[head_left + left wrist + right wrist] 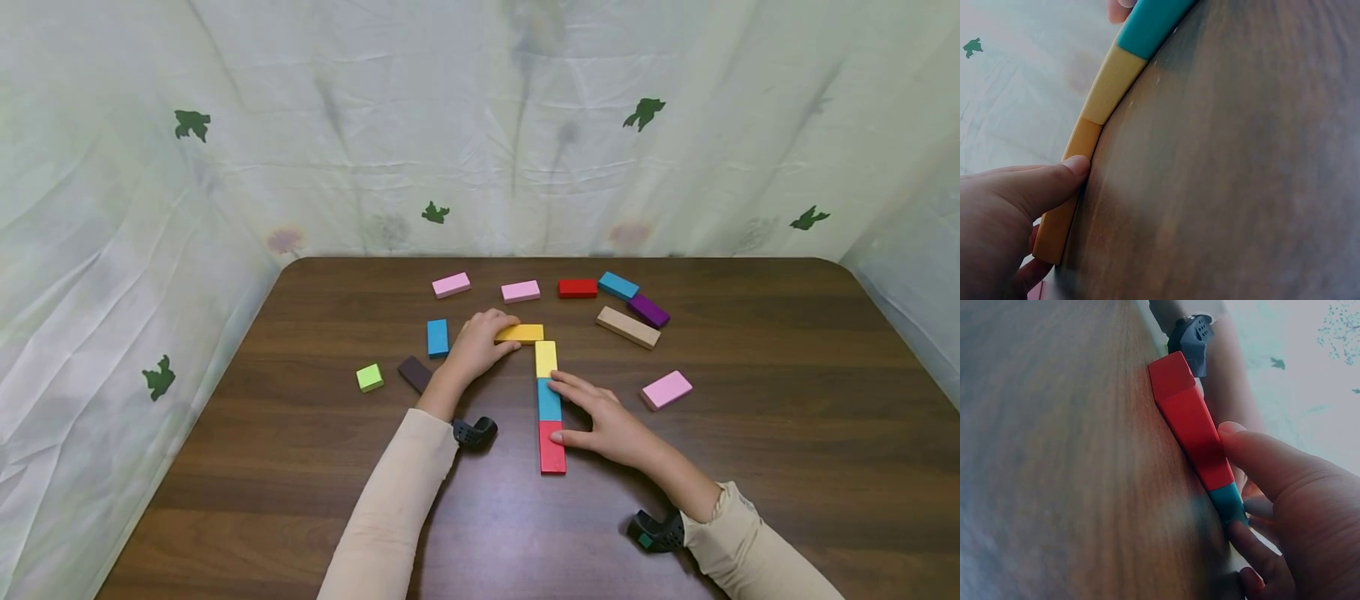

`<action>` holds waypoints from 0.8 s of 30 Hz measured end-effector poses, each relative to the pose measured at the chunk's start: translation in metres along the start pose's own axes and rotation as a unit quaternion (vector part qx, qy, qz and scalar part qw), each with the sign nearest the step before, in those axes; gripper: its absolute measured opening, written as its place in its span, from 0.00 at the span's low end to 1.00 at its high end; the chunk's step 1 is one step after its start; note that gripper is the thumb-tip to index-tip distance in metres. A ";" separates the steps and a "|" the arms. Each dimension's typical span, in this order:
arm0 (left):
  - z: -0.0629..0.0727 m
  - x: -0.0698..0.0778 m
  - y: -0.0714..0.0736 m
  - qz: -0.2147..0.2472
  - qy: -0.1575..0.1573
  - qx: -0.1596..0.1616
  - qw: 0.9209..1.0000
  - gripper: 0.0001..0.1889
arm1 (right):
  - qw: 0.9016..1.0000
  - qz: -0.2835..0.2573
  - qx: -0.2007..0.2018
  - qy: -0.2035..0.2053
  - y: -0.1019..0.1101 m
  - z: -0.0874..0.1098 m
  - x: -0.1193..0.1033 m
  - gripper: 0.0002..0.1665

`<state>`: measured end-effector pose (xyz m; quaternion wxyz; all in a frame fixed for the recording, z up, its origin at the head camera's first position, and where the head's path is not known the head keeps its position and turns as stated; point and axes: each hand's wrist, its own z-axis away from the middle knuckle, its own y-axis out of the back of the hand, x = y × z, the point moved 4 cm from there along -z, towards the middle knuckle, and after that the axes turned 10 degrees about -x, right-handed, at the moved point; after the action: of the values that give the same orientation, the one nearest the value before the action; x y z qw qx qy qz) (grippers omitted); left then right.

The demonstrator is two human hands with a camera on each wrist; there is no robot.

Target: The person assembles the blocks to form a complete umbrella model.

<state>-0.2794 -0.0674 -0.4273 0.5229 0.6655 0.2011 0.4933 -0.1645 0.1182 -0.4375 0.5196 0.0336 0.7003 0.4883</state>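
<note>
In the head view my left hand (474, 346) pinches an orange block (531, 333), thumb on its near side and fingers on its far side. That block lies crosswise at the far end of a straight row. The row runs toward me: a yellow block (546, 358), a blue block (550, 400) and a red block (552, 454), end to end. My right hand (611, 421) rests along the row's right side with loosely extended fingers. Its thumb (1244, 447) touches the red block, and its fingertips lie at the blue and yellow blocks.
Farther back on the brown table (300, 467) lie pink blocks (452, 285), another red block (577, 288), a blue one (618, 286), a purple one (648, 311) and a tan one (628, 327). Left are another blue block (437, 338), a dark block (415, 374) and a green block (370, 377).
</note>
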 end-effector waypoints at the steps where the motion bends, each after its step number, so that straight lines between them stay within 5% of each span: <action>1: 0.000 0.000 0.000 -0.001 0.000 0.000 1.000 0.20 | 1.000 0.000 0.000 -0.001 0.000 0.000 0.000 0.42; 16: 0.002 0.003 0.001 -0.022 -0.004 -0.003 1.000 0.23 | 1.000 0.002 0.001 0.004 0.000 0.000 0.000 0.42; 24: 0.011 0.014 0.002 -0.022 -0.049 0.014 0.998 0.22 | 1.000 0.000 -0.002 -0.005 0.000 -0.001 0.000 0.42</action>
<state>-0.2649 -0.0629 -0.4189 0.5339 0.6912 0.1968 0.4455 -0.1651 0.1181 -0.4374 0.5229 0.0350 0.6968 0.4897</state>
